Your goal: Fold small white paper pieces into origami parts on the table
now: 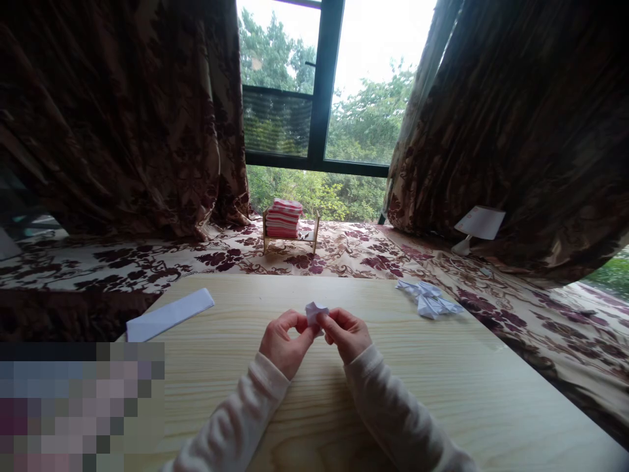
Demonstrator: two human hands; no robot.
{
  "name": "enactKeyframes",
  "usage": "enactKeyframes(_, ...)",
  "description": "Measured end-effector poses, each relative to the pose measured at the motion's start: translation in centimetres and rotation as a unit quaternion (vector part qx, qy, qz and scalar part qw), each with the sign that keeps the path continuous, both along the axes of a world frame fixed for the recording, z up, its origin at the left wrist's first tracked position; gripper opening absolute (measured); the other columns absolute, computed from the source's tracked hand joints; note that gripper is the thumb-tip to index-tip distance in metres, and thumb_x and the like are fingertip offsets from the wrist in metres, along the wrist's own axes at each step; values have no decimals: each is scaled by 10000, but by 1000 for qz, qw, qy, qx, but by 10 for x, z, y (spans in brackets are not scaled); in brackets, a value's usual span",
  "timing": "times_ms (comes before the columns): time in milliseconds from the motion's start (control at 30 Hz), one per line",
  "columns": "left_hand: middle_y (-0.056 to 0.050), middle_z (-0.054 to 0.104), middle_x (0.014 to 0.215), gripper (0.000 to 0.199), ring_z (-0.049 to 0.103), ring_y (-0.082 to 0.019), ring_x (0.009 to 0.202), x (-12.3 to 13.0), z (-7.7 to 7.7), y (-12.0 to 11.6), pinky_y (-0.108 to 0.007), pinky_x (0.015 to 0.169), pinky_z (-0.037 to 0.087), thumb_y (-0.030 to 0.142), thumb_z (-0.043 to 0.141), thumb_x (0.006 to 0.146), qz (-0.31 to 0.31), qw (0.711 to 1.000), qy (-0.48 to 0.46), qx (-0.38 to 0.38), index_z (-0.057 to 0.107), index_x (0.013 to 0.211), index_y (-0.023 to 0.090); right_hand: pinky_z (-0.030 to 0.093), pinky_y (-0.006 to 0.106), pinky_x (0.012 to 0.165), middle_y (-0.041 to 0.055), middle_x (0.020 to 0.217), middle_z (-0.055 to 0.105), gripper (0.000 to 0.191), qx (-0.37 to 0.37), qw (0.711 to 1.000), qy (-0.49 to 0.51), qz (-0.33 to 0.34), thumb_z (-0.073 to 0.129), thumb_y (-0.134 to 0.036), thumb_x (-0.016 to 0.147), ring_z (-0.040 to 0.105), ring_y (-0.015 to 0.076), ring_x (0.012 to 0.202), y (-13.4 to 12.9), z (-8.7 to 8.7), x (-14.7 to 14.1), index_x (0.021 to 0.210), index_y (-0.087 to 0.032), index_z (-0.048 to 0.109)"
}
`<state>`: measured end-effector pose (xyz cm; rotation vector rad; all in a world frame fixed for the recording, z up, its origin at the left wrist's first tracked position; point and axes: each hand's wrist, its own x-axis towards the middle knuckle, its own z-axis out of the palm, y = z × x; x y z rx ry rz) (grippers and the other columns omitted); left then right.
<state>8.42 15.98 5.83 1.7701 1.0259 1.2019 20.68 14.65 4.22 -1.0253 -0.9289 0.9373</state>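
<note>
A small piece of folded white paper (316,311) is held above the middle of the wooden table (236,373). My left hand (285,341) pinches its left side between thumb and fingers. From the other side my right hand (346,333) grips it, thumb over the paper. Fingertips of both hands nearly meet, so the paper's lower part is mostly hidden. Off to the right lies a pile of folded white paper pieces (429,300). A long folded strip of white paper (170,314) rests at the table's left edge.
Behind the table, a ledge with floral cloth (226,255) carries a small wooden rack (316,231) with a stack of pink-and-white cloths (284,219). A small white lamp (480,223) stands at right. Patterned curtains (162,118) flank the window. The lower left corner is blurred out.
</note>
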Motion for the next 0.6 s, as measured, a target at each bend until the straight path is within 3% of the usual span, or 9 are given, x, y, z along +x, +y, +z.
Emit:
enactKeyframes(300, -30, 636, 652, 181, 571, -162, 683, -4, 2, 2, -265, 687, 436, 286, 576, 698, -43, 999, 16, -15, 680, 633, 154, 270, 211, 392, -38, 405, 433, 374, -11, 997, -69, 13, 596, -481, 673, 350, 69, 388, -3, -2, 2, 504, -150, 552)
enactKeyframes(400, -18, 607, 580, 163, 547, -150, 608, -5, -3, 6, -258, 613, 424, 285, 602, 668, -14, 999, 40, -14, 663, 598, 150, 302, 217, 385, -21, 419, 450, 424, -36, 980, -194, -21, 468, -485, 763, 381, 81, 376, -2, -3, 12, 517, -157, 577)
enactKeyframes(500, -3, 552, 535, 175, 510, -135, 564, -5, -6, 6, -257, 588, 399, 272, 619, 641, 8, 998, 64, 6, 612, 506, 160, 387, 242, 493, 31, 666, 568, 271, 59, 923, -365, -103, 509, -391, 755, 486, 113, 525, -1, -1, 22, 722, -172, 667)
enactKeyframes(600, 1, 535, 547, 200, 496, -126, 557, -2, -5, 2, -254, 591, 392, 275, 604, 655, -7, 997, 78, 26, 599, 482, 177, 439, 292, 632, 63, 900, 572, 244, 166, 902, -391, -76, 558, -300, 714, 542, 171, 747, -1, 3, 25, 919, -203, 649)
